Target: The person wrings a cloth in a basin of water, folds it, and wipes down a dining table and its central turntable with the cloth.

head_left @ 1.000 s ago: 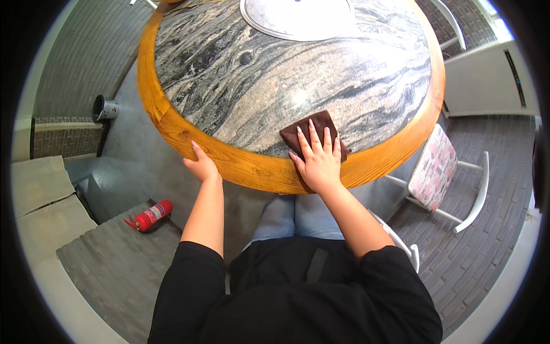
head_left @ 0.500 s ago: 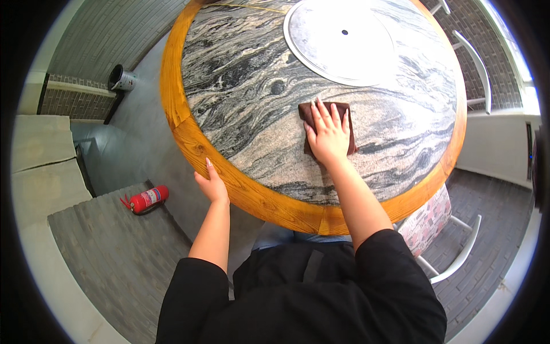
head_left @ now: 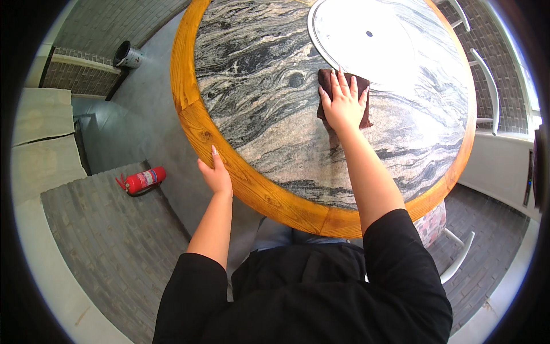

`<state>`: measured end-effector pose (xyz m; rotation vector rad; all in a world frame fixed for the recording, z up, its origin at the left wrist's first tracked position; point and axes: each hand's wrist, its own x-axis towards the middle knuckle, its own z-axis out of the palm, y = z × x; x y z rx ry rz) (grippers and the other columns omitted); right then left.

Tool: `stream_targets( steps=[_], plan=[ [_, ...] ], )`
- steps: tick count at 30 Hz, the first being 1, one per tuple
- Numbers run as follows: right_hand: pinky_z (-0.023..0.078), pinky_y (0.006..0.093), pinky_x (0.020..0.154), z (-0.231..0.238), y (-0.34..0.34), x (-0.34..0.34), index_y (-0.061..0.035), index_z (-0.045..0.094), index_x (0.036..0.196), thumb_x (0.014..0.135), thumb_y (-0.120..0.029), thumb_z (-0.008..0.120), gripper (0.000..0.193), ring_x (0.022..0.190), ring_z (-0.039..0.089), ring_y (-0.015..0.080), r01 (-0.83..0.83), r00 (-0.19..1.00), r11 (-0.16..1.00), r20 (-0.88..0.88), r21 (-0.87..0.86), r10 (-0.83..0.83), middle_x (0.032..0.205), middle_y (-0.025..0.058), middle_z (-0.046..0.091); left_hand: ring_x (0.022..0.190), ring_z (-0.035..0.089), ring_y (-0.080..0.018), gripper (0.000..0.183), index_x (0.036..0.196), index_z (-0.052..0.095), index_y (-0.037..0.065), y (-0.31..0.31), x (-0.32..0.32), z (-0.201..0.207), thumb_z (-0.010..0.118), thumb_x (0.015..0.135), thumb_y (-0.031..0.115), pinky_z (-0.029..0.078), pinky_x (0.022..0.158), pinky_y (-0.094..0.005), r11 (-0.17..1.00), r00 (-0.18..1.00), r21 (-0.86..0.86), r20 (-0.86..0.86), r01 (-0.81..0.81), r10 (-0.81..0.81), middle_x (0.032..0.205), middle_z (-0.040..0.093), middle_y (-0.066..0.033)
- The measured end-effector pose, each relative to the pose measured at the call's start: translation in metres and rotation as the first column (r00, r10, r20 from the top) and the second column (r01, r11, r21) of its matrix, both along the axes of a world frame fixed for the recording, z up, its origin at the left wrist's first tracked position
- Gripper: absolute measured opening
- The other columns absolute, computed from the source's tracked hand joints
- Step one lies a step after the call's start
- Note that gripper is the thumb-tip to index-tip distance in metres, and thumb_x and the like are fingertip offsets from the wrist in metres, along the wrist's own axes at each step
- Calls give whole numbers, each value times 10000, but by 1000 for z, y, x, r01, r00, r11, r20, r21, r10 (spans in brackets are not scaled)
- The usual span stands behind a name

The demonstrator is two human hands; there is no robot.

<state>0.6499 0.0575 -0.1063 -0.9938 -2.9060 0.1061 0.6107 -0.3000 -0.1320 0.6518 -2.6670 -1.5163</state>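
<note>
My right hand (head_left: 345, 108) lies flat with fingers spread on a brown cloth (head_left: 360, 118), pressing it onto the round stone tabletop (head_left: 258, 123). The cloth's far edge meets the near rim of a round, pale, shiny disc (head_left: 372, 54) with a small dark hole, set in the table's middle. My left hand (head_left: 216, 175) is at the table's wooden rim (head_left: 192, 123) on the near left, one fingertip stretched out against the wood and another digit apart from it. Its remaining fingers are partly hidden.
A red fire extinguisher (head_left: 143, 180) lies on grey brick-patterned flooring at the left. Beyond it stands a metal bin (head_left: 130, 55) by the wall. White-framed chairs (head_left: 488, 86) are along the right side, and a patterned seat (head_left: 431, 225) is close to the rim at the near right.
My right hand and the cloth have slid farther away across the stone, up to the disc's edge. My left hand stays at the rim. The view has shifted slightly.
</note>
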Motion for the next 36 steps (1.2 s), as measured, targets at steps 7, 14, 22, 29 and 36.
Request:
stream_targets(
  steps=[7,14,22,29,36],
  plan=[
    [65,612,1257,-2,-35,29,-257,389,1607,1034,-609,399,673,1578,235,274,20,1000,999,10,-35,-20,1718,-61,249,1313,572,-357,927,1528,309,-121,0,-4,0,661,982,540,450,1088,-399,998,999,36,-11,52,-52,1446,555,-267],
    [123,611,1247,-7,-100,84,-202,531,1521,1008,-560,498,626,1515,362,314,-30,991,998,-132,49,36,1665,-17,377,1309,575,-375,966,1536,285,-124,3,-1,5,651,975,571,468,1072,-412,997,998,54,17,60,-61,1443,551,-284],
    [167,609,1237,4,-189,132,-185,565,1487,983,-502,570,596,1493,387,315,-30,983,999,-180,24,33,1635,4,425,1280,596,-336,913,1514,313,-125,-1,-5,0,647,990,544,474,1058,-401,998,999,19,0,53,-53,1448,562,-240],
    [155,601,1251,9,-226,158,-187,562,1485,961,-499,601,611,1498,375,291,-49,984,999,-169,18,51,1643,-11,407,1285,593,-341,917,1521,289,-129,4,-2,7,638,997,538,473,1060,-404,996,997,61,29,65,-67,1450,556,-254],
    [154,600,1254,16,-258,185,-181,535,1507,951,-499,613,645,1512,345,300,-91,987,995,-136,-38,85,1662,-6,366,1268,611,-377,926,1543,252,-123,2,-3,5,628,1003,529,505,1041,-416,993,996,84,-1,87,-87,1428,571,-281]
  ],
)
